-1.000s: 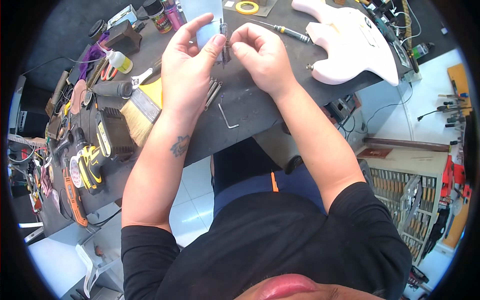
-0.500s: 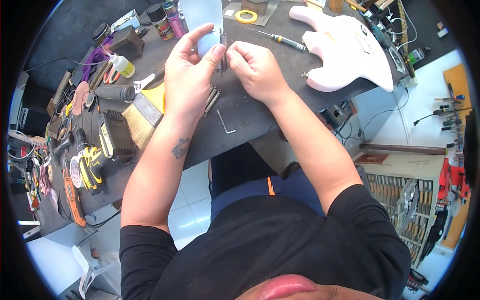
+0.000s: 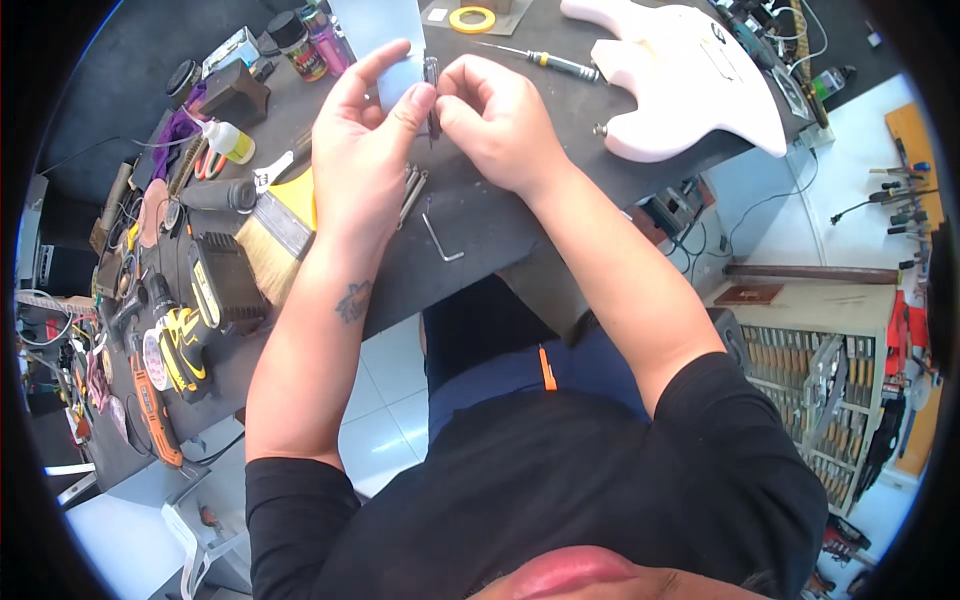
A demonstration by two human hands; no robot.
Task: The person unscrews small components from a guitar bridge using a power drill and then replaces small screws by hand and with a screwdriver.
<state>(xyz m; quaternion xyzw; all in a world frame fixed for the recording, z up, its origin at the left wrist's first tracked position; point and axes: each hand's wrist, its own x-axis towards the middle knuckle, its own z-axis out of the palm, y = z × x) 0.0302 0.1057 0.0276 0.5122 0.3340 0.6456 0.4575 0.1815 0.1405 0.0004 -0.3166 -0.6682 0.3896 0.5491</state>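
Observation:
High in the middle of the view, my left hand (image 3: pixel 365 150) grips a small pale bluish plate-like part (image 3: pixel 398 78) with a dark metal piece (image 3: pixel 432 88) along its right edge. My right hand (image 3: pixel 500 125) is closed at that edge, fingers curled against the metal piece; anything inside them is hidden. Several springs (image 3: pixel 415 190) lie under my left hand, with a bent hex key (image 3: pixel 438 240) just nearer. A pale translucent sheet (image 3: pixel 380 20) is behind the held part. A screwdriver (image 3: pixel 560 62) lies beyond my right hand, left of a pale pink guitar body (image 3: pixel 700 100).
On the dark bench (image 3: pixel 470 220)'s left are a brush (image 3: pixel 270 240), a glue bottle (image 3: pixel 228 140), a black battery (image 3: pixel 225 280), a drill (image 3: pixel 175 350) and an orange rotary tool (image 3: pixel 150 400). A yellow tape roll (image 3: pixel 472 20) lies at back. A drawer cabinet (image 3: pixel 810 400) stands at right.
Both hands and the held part have shifted slightly leftward in the view, as has much of the bench. My grip looks much the same.

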